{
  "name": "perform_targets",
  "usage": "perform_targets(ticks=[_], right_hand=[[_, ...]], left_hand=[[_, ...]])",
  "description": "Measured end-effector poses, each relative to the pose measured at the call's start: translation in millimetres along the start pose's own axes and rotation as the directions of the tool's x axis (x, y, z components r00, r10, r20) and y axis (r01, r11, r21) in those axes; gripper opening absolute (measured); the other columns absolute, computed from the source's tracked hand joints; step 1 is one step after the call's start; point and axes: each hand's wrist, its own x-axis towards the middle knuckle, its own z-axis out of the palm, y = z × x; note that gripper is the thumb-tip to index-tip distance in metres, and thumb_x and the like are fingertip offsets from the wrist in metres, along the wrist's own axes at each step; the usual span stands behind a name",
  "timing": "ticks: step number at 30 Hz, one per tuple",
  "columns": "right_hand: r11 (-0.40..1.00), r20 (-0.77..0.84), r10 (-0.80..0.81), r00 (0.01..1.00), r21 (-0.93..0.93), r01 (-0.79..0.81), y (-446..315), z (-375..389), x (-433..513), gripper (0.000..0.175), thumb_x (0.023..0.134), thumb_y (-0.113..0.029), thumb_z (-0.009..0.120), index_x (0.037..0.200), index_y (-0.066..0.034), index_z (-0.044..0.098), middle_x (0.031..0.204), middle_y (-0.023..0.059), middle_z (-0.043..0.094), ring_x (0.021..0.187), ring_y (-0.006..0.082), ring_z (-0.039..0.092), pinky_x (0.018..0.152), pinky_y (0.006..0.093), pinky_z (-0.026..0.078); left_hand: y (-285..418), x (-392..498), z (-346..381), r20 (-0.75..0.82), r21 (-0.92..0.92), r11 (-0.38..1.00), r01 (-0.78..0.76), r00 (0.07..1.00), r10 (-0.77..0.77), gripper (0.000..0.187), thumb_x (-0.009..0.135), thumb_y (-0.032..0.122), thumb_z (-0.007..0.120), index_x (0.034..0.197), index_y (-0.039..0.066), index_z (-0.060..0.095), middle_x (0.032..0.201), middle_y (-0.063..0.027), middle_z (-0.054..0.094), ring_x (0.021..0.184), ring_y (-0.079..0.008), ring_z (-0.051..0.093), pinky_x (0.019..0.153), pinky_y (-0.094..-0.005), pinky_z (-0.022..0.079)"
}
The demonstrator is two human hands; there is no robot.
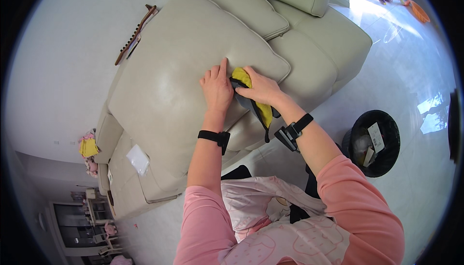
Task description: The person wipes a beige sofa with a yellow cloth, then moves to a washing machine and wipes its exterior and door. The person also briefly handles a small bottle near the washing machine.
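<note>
My right hand (262, 86) grips a cloth (266, 114), yellow on one face and grey on the other, with black edging. Part of it is bunched under my fingers and the rest hangs down towards my wrist. Just left of it, my left hand (218, 87) rests on a large beige leather sofa cushion (170, 65), index finger stretched out to its surface and the other fingers bent. Nothing shows in that hand, though its palm side is hidden. The cushion lies slanted on the beige leather sofa (315, 47). Each wrist wears a black strap.
A black bin (393, 145) holding litter stands on the pale tiled floor to my right. A clear plastic packet (138, 159) lies on the sofa's left seat. Behind the cushion, by the wall, is a brown wooden rod with dark knobs (136, 35). A smaller cushion (250, 7) lies beyond.
</note>
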Motion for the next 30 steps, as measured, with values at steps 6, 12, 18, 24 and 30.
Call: perform_targets(ticks=[6, 12, 18, 24, 30], right_hand=[[1.0, 0.002, 0.006, 1.0, 0.003, -0.006, 0, 0, 0, 0.082, 0.083, -0.05, 0.067, 0.15, -0.0115, 0.041, 0.135, 0.0156, 0.064, 0.122, 0.0338, 0.062, 0.099, 0.0435, 0.051], [1.0, -0.004, 0.004, 1.0, 0.004, -0.004, -1, -1, -2, 0.081, 0.082, -0.05, 0.067, 0.149, -0.0123, 0.041, 0.135, 0.0154, 0.064, 0.121, 0.0337, 0.063, 0.098, 0.0432, 0.051], [1.0, 0.011, 0.008, 1.0, -0.005, -0.008, 0, -1, 0, 0.081, 0.082, -0.05, 0.067, 0.149, -0.0128, 0.041, 0.135, 0.0151, 0.064, 0.121, 0.0338, 0.063, 0.098, 0.0435, 0.051], [1.0, -0.001, 0.005, 1.0, -0.004, -0.005, 2, 1, 1, 0.082, 0.082, -0.051, 0.067, 0.15, -0.0127, 0.04, 0.136, 0.0148, 0.064, 0.122, 0.0339, 0.062, 0.099, 0.0439, 0.051], [1.0, -0.012, 0.003, 1.0, 0.011, -0.003, 0, 0, -2, 0.081, 0.083, -0.05, 0.067, 0.149, -0.0125, 0.041, 0.135, 0.0144, 0.064, 0.122, 0.0336, 0.062, 0.099, 0.0437, 0.05]], left_hand=[[7, 6, 0, 0.038, 0.01, 0.997, 0.072, 0.997, -0.073, 0.057, 0.085, 0.006, 0.059, 0.141, 0.009, 0.054, 0.113, -0.0072, 0.061, 0.103, -0.0281, 0.056, 0.087, -0.0437, 0.038], [7, 5, -3, 0.059, 0.013, 0.998, 0.065, 0.996, -0.065, 0.047, 0.084, 0.005, 0.059, 0.131, 0.009, 0.058, 0.111, -0.0081, 0.061, 0.103, -0.0295, 0.056, 0.086, -0.0444, 0.039], [6, 0, 1, 0.067, 0.017, 0.998, 0.061, 0.996, -0.062, 0.052, 0.086, 0.005, 0.057, 0.137, 0.011, 0.056, 0.112, -0.0075, 0.061, 0.104, -0.029, 0.055, 0.091, -0.0443, 0.038], [11, 2, -2, 0.09, 0.042, 0.996, 0.081, 0.992, -0.084, 0.052, 0.089, 0.009, 0.055, 0.141, 0.011, 0.054, 0.115, -0.0079, 0.061, 0.105, -0.0288, 0.055, 0.093, -0.0441, 0.038], [9, 3, -4, 0.137, 0.038, 0.995, 0.097, 0.985, -0.101, 0.051, 0.09, 0.008, 0.055, 0.141, 0.01, 0.054, 0.116, -0.0087, 0.061, 0.107, -0.0298, 0.056, 0.095, -0.0448, 0.038]])
